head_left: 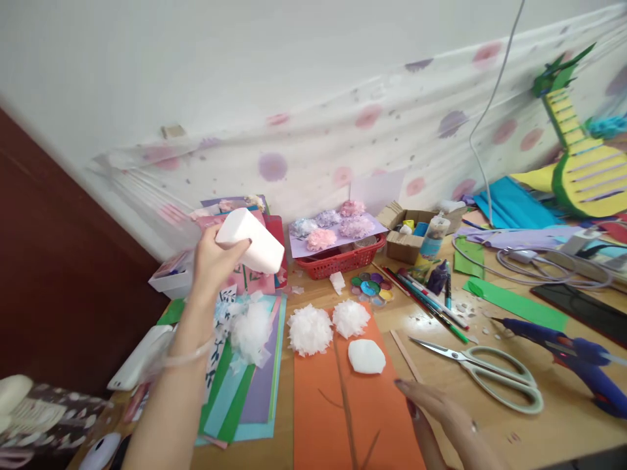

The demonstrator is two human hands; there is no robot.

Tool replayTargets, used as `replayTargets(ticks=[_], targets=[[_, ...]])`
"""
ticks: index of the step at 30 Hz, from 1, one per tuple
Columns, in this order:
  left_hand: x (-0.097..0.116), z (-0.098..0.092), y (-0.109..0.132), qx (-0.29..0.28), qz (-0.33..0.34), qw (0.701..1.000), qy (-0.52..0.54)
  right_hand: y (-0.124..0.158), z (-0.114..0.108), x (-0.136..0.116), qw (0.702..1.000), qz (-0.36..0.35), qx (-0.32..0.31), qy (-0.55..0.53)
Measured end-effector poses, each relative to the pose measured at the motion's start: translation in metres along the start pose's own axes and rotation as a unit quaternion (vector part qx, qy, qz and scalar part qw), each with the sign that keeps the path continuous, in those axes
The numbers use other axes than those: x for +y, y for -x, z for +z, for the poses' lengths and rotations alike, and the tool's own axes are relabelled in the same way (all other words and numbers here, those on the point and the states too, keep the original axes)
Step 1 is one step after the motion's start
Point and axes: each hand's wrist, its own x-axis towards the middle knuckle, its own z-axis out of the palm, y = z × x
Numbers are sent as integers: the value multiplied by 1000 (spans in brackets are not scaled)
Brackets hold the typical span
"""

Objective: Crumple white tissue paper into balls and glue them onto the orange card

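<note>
My left hand (pixel 218 258) is raised over the left side of the table, its fingers wrapped round a white tissue roll (pixel 259 247). My right hand (pixel 443 414) is low at the right edge of the orange sheet (pixel 313 411), fingers stretched out with nothing in them. On that sheet sit two fluffy white tissue flowers, one left (pixel 310 330) and one right (pixel 351 318). Below the right one lies a flat white tissue piece (pixel 367 356). Drawn brown stem lines run down the orange sheet.
Green-handled scissors (pixel 497 375) and a blue glue gun (pixel 563 346) lie to the right. Coloured papers with loose white tissue (pixel 251 329) are at left. Behind are a red basket (pixel 337 264), a cardboard box (pixel 399 245), pens (pixel 431 303) and a looped cable (pixel 539 264).
</note>
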Motion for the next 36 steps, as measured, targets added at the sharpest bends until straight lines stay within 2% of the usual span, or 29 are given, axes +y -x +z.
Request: replayTargets(ticks=[2,4,6,9,12,14,15,19,23,29,36], targets=[[12,-24,26,-28,3,999,35,-25,6,-23,999,7,7,-31],[20,-38,66,-106,-6,990,89,-50,15,-47,997,18,6,-75],[23,-42,115,-188,-17,977,101,-64,27,-68,989,41,-41,-135],[18,-37,190,-260,-51,954,138,-57,43,-87,953,123,-138,-241],[5,-25,247,-221,-116,947,199,-29,48,-93,922,216,-149,-286],[-4,-17,272,-203,-143,936,251,-12,48,-92,904,267,-152,-296],[-9,-14,280,-186,-141,939,252,-5,48,-90,895,288,-156,-302],[-22,-6,298,-110,-83,975,174,10,47,-87,871,322,-164,-333],[-32,-4,303,-123,-62,979,151,15,48,-86,842,329,-176,-389],[-32,-2,303,-104,-50,980,163,18,53,-87,750,394,-183,-499],[-28,-5,300,-98,-43,980,170,17,53,-95,707,412,-159,-552]])
